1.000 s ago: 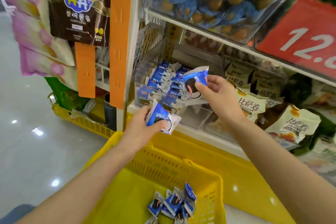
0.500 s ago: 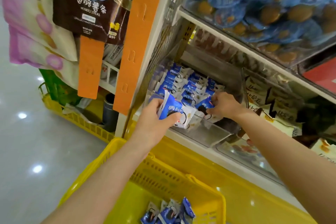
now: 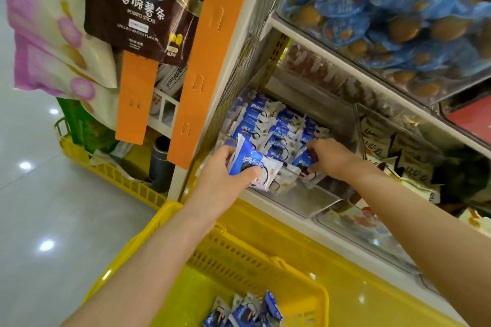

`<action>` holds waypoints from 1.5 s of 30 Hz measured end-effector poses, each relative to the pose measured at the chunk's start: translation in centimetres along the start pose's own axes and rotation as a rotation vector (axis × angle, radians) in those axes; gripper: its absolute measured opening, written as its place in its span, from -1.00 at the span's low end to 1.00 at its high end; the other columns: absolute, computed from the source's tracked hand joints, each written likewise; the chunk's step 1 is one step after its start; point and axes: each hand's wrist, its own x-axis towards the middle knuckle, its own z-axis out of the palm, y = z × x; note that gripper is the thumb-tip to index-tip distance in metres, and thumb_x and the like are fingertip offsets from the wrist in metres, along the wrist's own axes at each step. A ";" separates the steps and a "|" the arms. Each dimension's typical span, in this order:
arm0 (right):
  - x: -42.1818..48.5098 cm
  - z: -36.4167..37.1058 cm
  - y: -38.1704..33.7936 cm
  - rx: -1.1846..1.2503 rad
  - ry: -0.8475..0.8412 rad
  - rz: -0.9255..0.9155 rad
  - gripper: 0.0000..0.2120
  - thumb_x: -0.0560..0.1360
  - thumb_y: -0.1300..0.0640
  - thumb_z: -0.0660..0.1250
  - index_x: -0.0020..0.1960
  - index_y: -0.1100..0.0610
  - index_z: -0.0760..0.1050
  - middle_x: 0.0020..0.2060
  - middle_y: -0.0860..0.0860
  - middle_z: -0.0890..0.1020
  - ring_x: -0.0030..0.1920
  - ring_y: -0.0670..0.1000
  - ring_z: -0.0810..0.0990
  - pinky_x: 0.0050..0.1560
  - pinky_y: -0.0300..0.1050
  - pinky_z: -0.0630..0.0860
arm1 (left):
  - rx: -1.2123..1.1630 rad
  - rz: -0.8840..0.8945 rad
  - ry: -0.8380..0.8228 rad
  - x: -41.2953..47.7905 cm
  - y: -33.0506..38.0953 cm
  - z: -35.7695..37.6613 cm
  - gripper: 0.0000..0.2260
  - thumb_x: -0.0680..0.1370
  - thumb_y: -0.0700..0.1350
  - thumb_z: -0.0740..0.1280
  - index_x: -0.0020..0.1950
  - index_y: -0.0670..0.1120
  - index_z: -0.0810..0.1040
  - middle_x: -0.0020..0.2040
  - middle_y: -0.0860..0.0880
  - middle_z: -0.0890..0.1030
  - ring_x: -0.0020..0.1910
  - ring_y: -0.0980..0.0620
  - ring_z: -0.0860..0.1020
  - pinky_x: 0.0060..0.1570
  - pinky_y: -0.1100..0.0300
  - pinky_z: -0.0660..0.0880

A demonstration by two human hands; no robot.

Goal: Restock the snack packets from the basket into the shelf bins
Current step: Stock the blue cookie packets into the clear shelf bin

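Two pkts in hand. L hand (image 3: 225, 176) clamped round blue pkt (image 3: 251, 166) at clear bin's (image 3: 305, 200) near-left edge; R hand (image 3: 333, 156) pinches second pkt (image 3: 305, 163) inside bin, right row. Best: seat it upright, flush w/ row, then slot blue pkt. Spare pkts (image 3: 244, 310) in basket (image 3: 265, 260).

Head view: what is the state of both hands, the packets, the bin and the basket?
Left hand: grips blue packet at the bin's front.
Right hand: pinches second packet inside the bin.
Shelf bin: partly filled, front part bare.
Basket: holds a few loose packets.
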 end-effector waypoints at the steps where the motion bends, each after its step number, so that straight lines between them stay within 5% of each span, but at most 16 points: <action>1: -0.1 0.1 0.1 0.005 -0.010 -0.013 -0.73 0.42 0.15 0.43 0.06 0.14 0.44 0.00 0.11 0.56 -0.08 0.06 0.51 -0.07 -0.06 0.48 | 0.006 -0.001 -0.002 -0.1 0.0 0.0 -0.77 0.47 -0.12 0.41 -0.09 0.14 0.39 -0.10 0.15 0.55 -0.15 0.25 0.58 -0.31 0.43 0.54; 6: -0.3 0.0 -0.3 -0.035 -0.046 -0.056 -0.57 0.44 0.16 0.42 0.27 0.12 0.41 0.11 0.09 0.55 0.08 0.09 0.53 0.09 -0.04 0.51 | 0.011 -0.018 -0.001 -0.3 0.2 0.1 -0.77 0.47 -0.12 0.40 -0.03 0.11 0.38 -0.09 0.16 0.53 -0.16 0.25 0.57 -0.34 0.43 0.52; 12: -0.3 -3.4 0.4 0.073 0.096 0.027 -0.72 0.46 0.24 0.38 0.16 0.17 0.51 0.07 0.11 0.58 0.01 0.07 0.55 0.03 -0.08 0.50 | 0.031 -0.018 0.010 -0.6 0.5 0.0 -0.71 0.48 -0.12 0.39 0.13 0.04 0.38 0.07 0.02 0.55 -0.05 0.16 0.58 -0.27 0.39 0.56; 17: -0.9 -2.7 -0.2 0.010 0.020 -0.065 -0.78 0.47 0.23 0.38 0.11 0.14 0.56 0.03 0.05 0.59 -0.08 -0.01 0.51 -0.09 -0.20 0.42 | 0.046 -0.028 0.026 -0.5 0.4 -0.5 -0.67 0.48 -0.12 0.39 0.21 -0.02 0.40 -0.01 0.06 0.55 -0.09 0.19 0.58 -0.28 0.41 0.55; 24: 0.1 0.5 -0.2 0.084 -0.023 -0.044 -0.76 0.41 0.25 0.44 0.06 0.16 0.55 0.04 0.09 0.60 0.05 0.06 0.56 0.10 -0.06 0.50 | 0.080 -0.012 0.034 -0.4 0.2 -0.3 -0.73 0.48 -0.11 0.39 0.11 0.05 0.41 -0.02 0.08 0.55 -0.08 0.19 0.59 -0.29 0.40 0.55; 29: -0.3 0.6 -0.4 0.064 -0.023 0.001 -0.67 0.45 0.20 0.39 0.20 0.07 0.46 0.15 0.05 0.55 0.13 0.05 0.52 0.13 -0.02 0.51 | 0.049 -0.055 0.033 -0.1 0.1 -0.4 -0.69 0.48 -0.12 0.40 0.15 0.04 0.39 -0.02 0.09 0.55 -0.07 0.18 0.59 -0.20 0.32 0.57; 32: -2.1 -0.2 -2.0 0.306 0.267 -0.004 -0.65 0.50 0.19 0.33 0.27 0.07 0.42 0.18 0.02 0.53 0.12 0.01 0.53 0.10 -0.07 0.51 | -0.036 -0.115 0.021 0.1 0.1 -0.1 -0.70 0.48 -0.19 0.39 0.11 0.03 0.36 -0.04 0.09 0.52 -0.12 0.17 0.60 -0.25 0.32 0.57; 35: -5.4 -0.8 -5.1 0.673 0.473 -0.116 -0.79 0.54 0.08 0.27 0.17 0.02 0.48 -0.06 -0.16 0.55 -0.12 -0.25 0.52 -0.16 -0.44 0.44 | -0.114 -0.161 -0.025 0.0 0.2 0.1 -0.78 0.50 -0.22 0.35 0.02 0.03 0.40 -0.01 0.01 0.56 -0.12 0.12 0.63 -0.20 0.31 0.59; 38: -8.3 -0.6 -7.3 0.858 0.310 -0.225 -0.76 0.55 0.00 0.23 0.21 -0.02 0.46 -0.10 -0.29 0.51 -0.10 -0.39 0.49 -0.10 -0.59 0.37 | -0.101 -0.143 -0.130 -0.4 0.2 0.3 -0.77 0.50 -0.22 0.36 0.09 0.02 0.46 0.06 -0.05 0.61 -0.03 0.08 0.64 -0.05 0.19 0.59; 41: -9.2 -0.3 -7.3 0.978 0.110 -0.207 -0.75 0.53 0.03 0.27 0.20 0.01 0.49 0.00 -0.16 0.59 -0.03 -0.22 0.58 0.01 -0.37 0.50 | -0.122 -0.138 -0.150 -0.9 0.2 0.7 -0.68 0.50 -0.20 0.36 0.24 -0.09 0.44 0.04 -0.05 0.65 -0.05 0.05 0.64 -0.05 0.15 0.57; 45: -10.2 -0.4 -6.6 1.224 0.040 -0.133 -0.81 0.47 0.07 0.37 0.08 0.00 0.55 -0.03 -0.05 0.66 -0.07 -0.13 0.63 -0.10 -0.35 0.56 | -0.144 -0.108 -0.110 -1.7 -0.1 1.4 -0.80 0.55 -0.12 0.28 0.16 -0.10 0.51 -0.13 0.03 0.67 -0.13 0.09 0.63 -0.05 0.12 0.56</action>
